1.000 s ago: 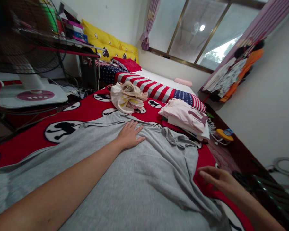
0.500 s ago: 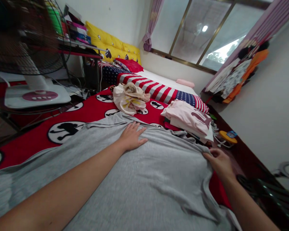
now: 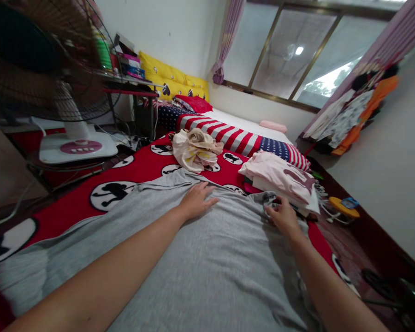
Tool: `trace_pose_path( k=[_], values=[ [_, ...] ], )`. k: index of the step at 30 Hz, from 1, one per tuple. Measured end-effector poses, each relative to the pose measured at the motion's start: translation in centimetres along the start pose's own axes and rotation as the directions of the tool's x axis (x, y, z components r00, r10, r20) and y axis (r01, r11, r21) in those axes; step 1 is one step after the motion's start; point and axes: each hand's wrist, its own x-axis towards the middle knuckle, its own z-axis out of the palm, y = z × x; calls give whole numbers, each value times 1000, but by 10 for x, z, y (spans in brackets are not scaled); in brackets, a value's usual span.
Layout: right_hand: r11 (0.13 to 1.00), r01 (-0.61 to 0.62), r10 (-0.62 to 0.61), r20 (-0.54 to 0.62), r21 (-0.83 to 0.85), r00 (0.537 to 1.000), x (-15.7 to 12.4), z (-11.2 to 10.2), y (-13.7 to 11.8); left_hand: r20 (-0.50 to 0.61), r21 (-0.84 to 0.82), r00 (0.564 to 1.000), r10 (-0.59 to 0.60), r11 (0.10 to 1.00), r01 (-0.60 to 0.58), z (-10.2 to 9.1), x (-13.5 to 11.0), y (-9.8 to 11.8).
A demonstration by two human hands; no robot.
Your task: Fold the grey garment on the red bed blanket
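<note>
Grey cotton garment spread on red patterned bedcover | flattened under open left hand | bunched edge pinched by right hand | smoothing judged underway; flat fold needed next.

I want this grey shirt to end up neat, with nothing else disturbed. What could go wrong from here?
1. The right hand grips a bunched edge of the grey shirt right beside the folded pink pile; a wide pull may knock that pile askew.
2. The left hand lies flat on the shirt, so pulling against it may crease the cloth between the hands.
</note>
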Motion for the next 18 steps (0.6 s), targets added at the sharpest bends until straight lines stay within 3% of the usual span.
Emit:
trace_pose_path(
  k=[4, 8, 10, 12, 15, 18],
  values=[
    [989, -63, 62, -9, -134, 998, 4, 18, -1, -133, -2, 977, -167, 986, 168, -24, 5, -25],
    [980, -70, 69, -8, -185, 998, 6, 20, 3, -269, 110, 875, -403, 890, 443, -48, 5, -53],
    [978, -47, 51, 14, -201, 999, 5, 19, 3, -280, 150, 834, -475, 837, 526, -55, 5, -63],
    [982, -38, 44, 32, -184, 998, 4, 18, 1, -255, 161, 825, -505, 819, 551, -57, 4, -69],
    [994, -101, 101, 8, 31, 995, 1, 17, -1, -231, 149, 818, -527, 811, 565, -58, 3, -71],
    [945, -174, 167, 51, 278, 985, -1, 10, -2, -245, 95, 809, -534, 817, 568, -66, 8, -71]
  ],
)
